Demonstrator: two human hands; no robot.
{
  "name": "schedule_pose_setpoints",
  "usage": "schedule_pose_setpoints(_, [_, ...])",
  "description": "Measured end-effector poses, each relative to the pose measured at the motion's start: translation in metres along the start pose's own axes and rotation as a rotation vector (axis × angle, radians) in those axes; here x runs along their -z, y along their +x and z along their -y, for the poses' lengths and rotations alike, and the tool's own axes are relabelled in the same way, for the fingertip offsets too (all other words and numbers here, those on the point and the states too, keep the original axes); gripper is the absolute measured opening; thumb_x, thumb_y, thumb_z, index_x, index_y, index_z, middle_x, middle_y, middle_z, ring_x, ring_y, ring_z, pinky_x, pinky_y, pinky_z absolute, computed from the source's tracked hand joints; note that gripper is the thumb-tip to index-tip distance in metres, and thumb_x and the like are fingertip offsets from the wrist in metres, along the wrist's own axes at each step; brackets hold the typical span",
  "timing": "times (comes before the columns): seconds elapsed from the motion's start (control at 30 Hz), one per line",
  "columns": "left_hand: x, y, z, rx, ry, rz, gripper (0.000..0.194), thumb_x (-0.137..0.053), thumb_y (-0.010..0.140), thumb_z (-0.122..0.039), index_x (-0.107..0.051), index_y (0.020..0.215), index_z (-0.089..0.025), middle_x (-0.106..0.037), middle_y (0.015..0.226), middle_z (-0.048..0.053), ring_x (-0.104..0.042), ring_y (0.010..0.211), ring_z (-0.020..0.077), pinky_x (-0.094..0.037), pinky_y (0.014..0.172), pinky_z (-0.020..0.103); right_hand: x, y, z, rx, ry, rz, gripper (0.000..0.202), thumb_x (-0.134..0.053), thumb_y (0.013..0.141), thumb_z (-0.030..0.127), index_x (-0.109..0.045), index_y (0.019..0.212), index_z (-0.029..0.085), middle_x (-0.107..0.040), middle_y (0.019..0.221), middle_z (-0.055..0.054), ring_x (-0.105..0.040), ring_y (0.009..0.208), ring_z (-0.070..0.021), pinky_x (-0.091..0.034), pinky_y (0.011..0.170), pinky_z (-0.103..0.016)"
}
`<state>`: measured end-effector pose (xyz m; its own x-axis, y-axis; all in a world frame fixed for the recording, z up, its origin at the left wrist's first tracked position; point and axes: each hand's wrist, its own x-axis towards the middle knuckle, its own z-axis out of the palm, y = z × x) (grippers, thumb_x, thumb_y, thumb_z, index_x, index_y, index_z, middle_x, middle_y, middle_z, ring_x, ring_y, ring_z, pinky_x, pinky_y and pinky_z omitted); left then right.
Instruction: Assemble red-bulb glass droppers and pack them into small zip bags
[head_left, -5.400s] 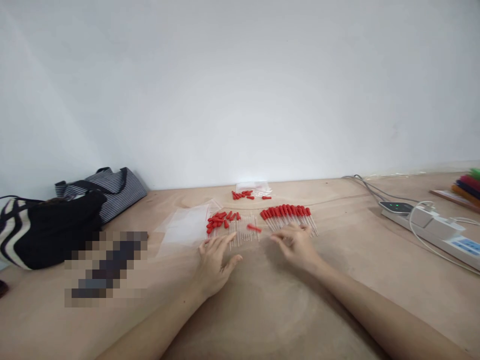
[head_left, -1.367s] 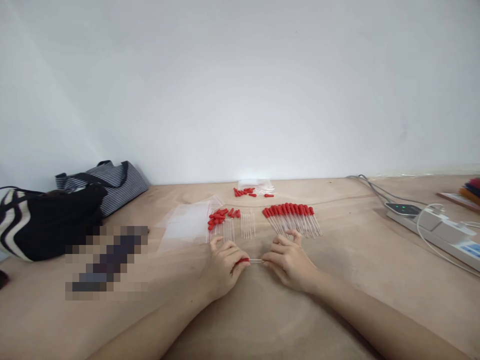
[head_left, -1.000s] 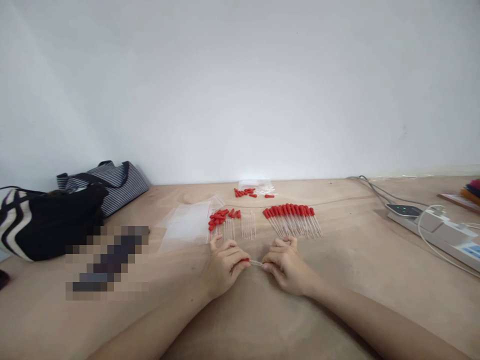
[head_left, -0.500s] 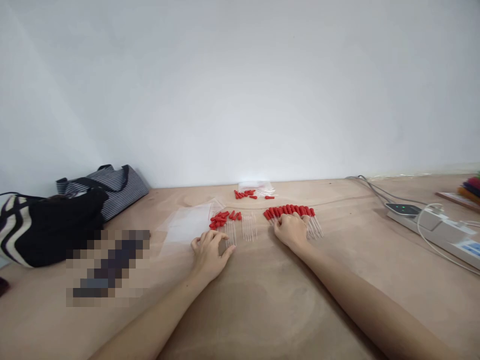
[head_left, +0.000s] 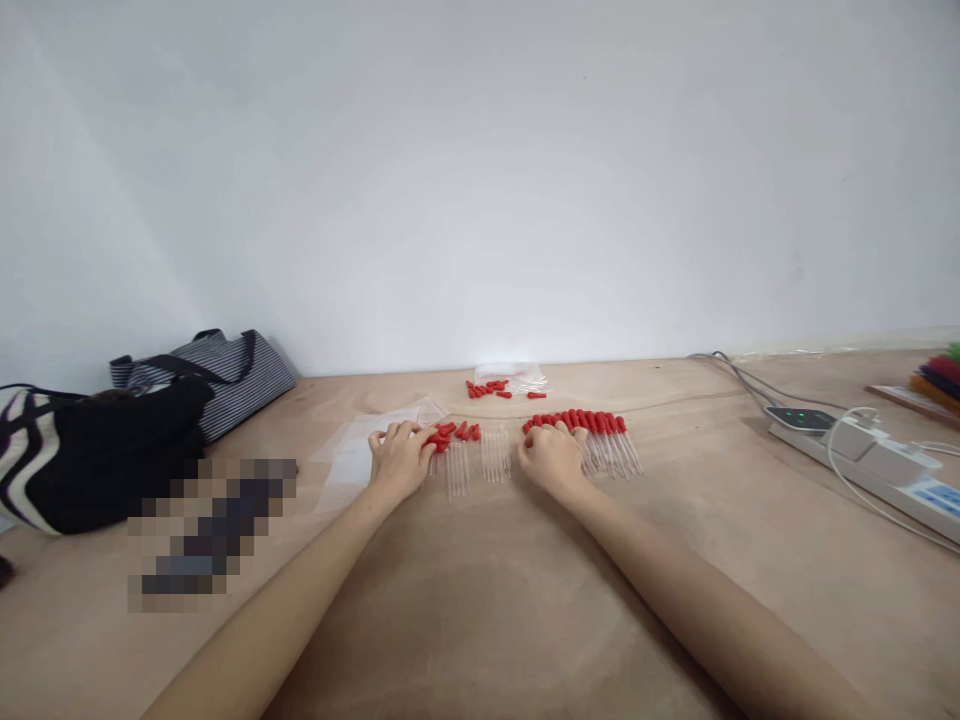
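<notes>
My left hand point(head_left: 401, 462) lies over the left end of a pile of red rubber bulbs point(head_left: 444, 432). Its fingers are apart and its fingertips reach the bulbs. My right hand point(head_left: 553, 457) is loosely curled at the left end of a row of droppers point(head_left: 600, 425), partly covering them. These droppers have red bulbs on clear tubes. I see nothing between its fingers, though some fingertips are hidden. Between my hands lie two groups of clear thin tubes, one nearer the left point(head_left: 457, 470) and another group point(head_left: 495, 455) just left of my right hand.
More red bulbs point(head_left: 487, 388) lie at the back beside a clear plastic bag point(head_left: 510, 374). Flat plastic bags point(head_left: 349, 455) lie left of my left hand. Two fabric bags, striped point(head_left: 244, 385) and black point(head_left: 127, 460), stand far left. A power strip point(head_left: 877, 465) with cables lies right.
My left hand has moved left and away from me, from the clear tubes onto the red bulbs. My right hand has shifted left along the dropper row, uncovering more tubes.
</notes>
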<state>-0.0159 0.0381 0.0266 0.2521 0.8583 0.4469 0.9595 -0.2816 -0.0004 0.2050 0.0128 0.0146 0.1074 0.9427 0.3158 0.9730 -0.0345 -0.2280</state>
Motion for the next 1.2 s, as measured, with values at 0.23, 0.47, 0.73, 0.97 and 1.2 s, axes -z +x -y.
schedule_pose_setpoints(0.23, [-0.010,0.019,-0.002,-0.076,-0.032,0.035,0.014,-0.052,0.078,-0.025,-0.066,0.077,-0.027,-0.063,0.089,0.005,-0.050,0.091,0.0255,-0.024,0.081,0.045,-0.008,0.018,0.025,-0.103,0.023,0.158,0.027,-0.047,0.074,0.034,-0.065,0.075,0.014,-0.065,0.082,-0.015,-0.053,0.087,-0.0271,-0.023,0.077,-0.041])
schedule_pose_setpoints(0.47, [-0.007,0.017,-0.008,-0.098,-0.085,-0.017,0.014,-0.048,0.079,-0.018,-0.061,0.075,-0.020,-0.064,0.086,0.006,-0.051,0.090,0.0258,-0.022,0.083,0.046,-0.012,0.024,0.027,-0.138,0.042,0.214,0.031,-0.043,0.077,0.035,-0.065,0.079,0.013,-0.065,0.079,-0.015,-0.057,0.081,-0.0265,-0.025,0.077,-0.041])
schedule_pose_setpoints(0.73, [0.011,-0.038,-0.046,-0.252,-0.310,0.017,0.009,-0.049,0.080,-0.020,-0.058,0.080,-0.021,-0.065,0.081,0.001,-0.055,0.083,0.0189,-0.027,0.081,0.037,0.007,-0.003,0.008,0.025,0.092,0.098,0.025,-0.041,0.081,0.032,-0.061,0.080,0.016,-0.064,0.087,-0.011,-0.050,0.092,-0.0239,-0.022,0.079,-0.039])
schedule_pose_setpoints(0.97, [0.006,-0.071,-0.059,-0.319,-0.440,0.153,0.023,-0.048,0.082,-0.019,-0.058,0.103,-0.023,-0.061,0.084,0.003,-0.053,0.082,0.0201,-0.031,0.074,0.037,0.012,-0.063,-0.049,0.584,0.255,-0.120,0.022,-0.042,0.083,0.017,-0.059,0.096,0.022,-0.064,0.077,-0.003,-0.049,0.079,-0.0150,-0.021,0.079,-0.034])
schedule_pose_setpoints(1.2, [0.008,-0.071,-0.064,-0.309,-0.452,0.113,0.018,-0.045,0.084,-0.019,-0.062,0.085,-0.024,-0.062,0.082,0.001,-0.053,0.082,0.0189,-0.027,0.080,0.039,0.011,-0.077,-0.043,0.684,0.316,-0.149,0.020,-0.045,0.081,0.019,-0.061,0.091,0.023,-0.063,0.071,-0.001,-0.048,0.079,-0.0155,-0.018,0.081,-0.037])
